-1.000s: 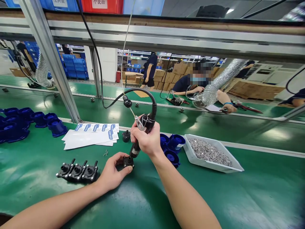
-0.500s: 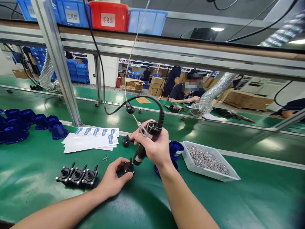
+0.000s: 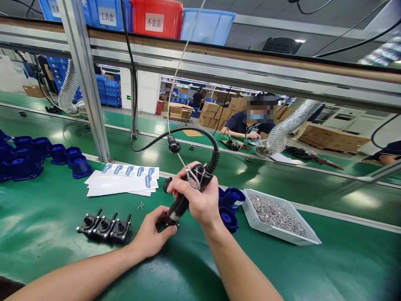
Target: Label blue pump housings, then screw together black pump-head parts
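Note:
My right hand [image 3: 200, 196] is closed around a black electric screwdriver [image 3: 180, 207], which hangs from a thin cord and slants down to the left. Its tip end meets a small black pump [image 3: 170, 225], mostly hidden by the tool and fingers. My left hand [image 3: 153, 234] grips that pump between thumb and fingers on the mat. Left of it, three similar black pumps [image 3: 104, 225] with silver screws stand in a row. A few loose screws [image 3: 140, 205] lie beyond them. Another black part [image 3: 167, 184] sits partly behind my right hand.
A white tray [image 3: 250, 219] full of screws stands at right, beside blue plastic parts [image 3: 228, 217]. More blue parts [image 3: 79, 166] gather at far left near label sheets [image 3: 115, 186]. A metal post [image 3: 84, 83] rises behind. Across the line, a person [image 3: 241, 121] works.
The screwdriver has come down and left, so its tip end now covers the pump in my left hand. The view has shifted slightly; my left hand keeps its grip.

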Tool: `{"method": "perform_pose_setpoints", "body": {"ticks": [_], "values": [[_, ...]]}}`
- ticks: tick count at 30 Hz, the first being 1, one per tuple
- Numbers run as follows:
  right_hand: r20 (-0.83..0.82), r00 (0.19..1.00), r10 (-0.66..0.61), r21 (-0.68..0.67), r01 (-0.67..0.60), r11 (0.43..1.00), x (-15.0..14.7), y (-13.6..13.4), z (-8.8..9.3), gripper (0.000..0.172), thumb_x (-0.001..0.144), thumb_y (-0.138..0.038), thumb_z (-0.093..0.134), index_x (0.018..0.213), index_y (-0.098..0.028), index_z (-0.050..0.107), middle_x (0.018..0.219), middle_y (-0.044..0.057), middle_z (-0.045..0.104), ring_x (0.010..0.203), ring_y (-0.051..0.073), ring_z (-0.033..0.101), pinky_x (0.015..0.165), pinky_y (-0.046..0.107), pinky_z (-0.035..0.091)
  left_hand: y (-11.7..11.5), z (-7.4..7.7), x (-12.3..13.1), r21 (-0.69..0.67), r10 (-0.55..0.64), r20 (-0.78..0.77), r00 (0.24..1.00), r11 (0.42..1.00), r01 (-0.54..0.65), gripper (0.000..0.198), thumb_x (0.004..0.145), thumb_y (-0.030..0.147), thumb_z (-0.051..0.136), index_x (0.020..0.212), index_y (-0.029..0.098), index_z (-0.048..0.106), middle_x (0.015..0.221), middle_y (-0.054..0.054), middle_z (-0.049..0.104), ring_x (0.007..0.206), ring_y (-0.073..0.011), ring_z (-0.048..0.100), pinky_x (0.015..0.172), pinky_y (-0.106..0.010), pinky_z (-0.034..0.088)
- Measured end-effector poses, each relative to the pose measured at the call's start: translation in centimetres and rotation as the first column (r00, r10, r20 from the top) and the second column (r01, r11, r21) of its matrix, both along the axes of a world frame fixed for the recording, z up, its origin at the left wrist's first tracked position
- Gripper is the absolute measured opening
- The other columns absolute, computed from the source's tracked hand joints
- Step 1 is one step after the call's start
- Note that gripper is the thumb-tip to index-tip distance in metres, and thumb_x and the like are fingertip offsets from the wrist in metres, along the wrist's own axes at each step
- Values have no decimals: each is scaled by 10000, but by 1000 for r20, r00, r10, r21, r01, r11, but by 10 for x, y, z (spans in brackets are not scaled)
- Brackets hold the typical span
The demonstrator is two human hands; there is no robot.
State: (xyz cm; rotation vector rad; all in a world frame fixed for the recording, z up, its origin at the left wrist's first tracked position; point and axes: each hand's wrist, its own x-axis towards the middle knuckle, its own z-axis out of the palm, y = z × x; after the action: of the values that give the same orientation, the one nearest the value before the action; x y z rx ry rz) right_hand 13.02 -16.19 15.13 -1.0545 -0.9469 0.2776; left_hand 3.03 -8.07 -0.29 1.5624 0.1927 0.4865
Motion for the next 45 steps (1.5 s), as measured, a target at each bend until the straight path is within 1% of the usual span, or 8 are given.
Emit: {"method": "perform_pose_setpoints", "body": {"ticks": [4,8,13,20,27,33,39,45], "values": [[16,1000,11,-6,-10,1000,1,1,-1,209,766,-261,797,799,-220,595,613,-7,723,471,160,639,478,281,514,0,-2,1,-6,2,8,1000,1000,-2,209,864,226,755,1051,187,672,977,-31,704,939,-235,624,875,-349,473],[20,999,-31,-21,32,999,-3,3,-3,193,749,-239,790,780,-222,600,584,-21,693,471,175,659,476,285,525,0,-4,1,-1,-2,13,1000,1000,2,195,864,226,760,1036,184,678,964,-32,702,925,-236,622,871,-354,480],[-15,1000,-13,9,13,1000,-12,3,-11,160,731,-197,729,774,-234,578,513,-61,626,388,145,571,399,260,480,2,-9,3,-31,0,27,1000,1000,0,255,824,211,787,1058,172,693,968,-47,721,938,-256,648,870,-365,492],[-26,999,-22,21,22,1000,-16,4,-13,131,693,-158,697,746,-222,595,515,-55,621,387,132,551,387,249,475,3,-14,6,-50,4,29,1000,999,-3,299,803,199,815,1077,172,699,984,-56,746,980,-279,680,902,-379,505],[-57,997,-43,20,44,999,-16,5,-12,141,671,-153,699,736,-220,594,513,-62,607,377,126,543,386,245,470,2,-11,5,-73,-1,26,1000,997,3,287,800,212,821,1057,172,698,951,-51,734,934,-258,670,863,-362,508],[-39,999,-28,18,28,999,-15,7,-15,142,673,-157,703,711,-220,582,500,-64,592,371,126,538,377,240,451,2,-11,5,-78,-1,24,1000,997,3,313,791,224,839,1063,170,694,978,-61,740,962,-267,671,890,-376,501],[-46,998,30,-60,-33,998,-3,9,-3,170,695,-227,762,730,-214,596,533,-41,626,422,150,587,440,276,498,-2,-1,3,-83,-39,9,999,996,39,213,818,225,811,972,179,671,939,-50,729,943,-253,668,897,-373,502],[-19,992,-122,35,123,992,12,7,0,202,721,-262,801,765,-220,609,611,-22,677,493,177,642,466,304,545,-3,5,0,-17,-15,-45,999,1000,14,233,792,218,779,998,188,675,931,-26,706,911,-238,646,866,-352,483]]}}
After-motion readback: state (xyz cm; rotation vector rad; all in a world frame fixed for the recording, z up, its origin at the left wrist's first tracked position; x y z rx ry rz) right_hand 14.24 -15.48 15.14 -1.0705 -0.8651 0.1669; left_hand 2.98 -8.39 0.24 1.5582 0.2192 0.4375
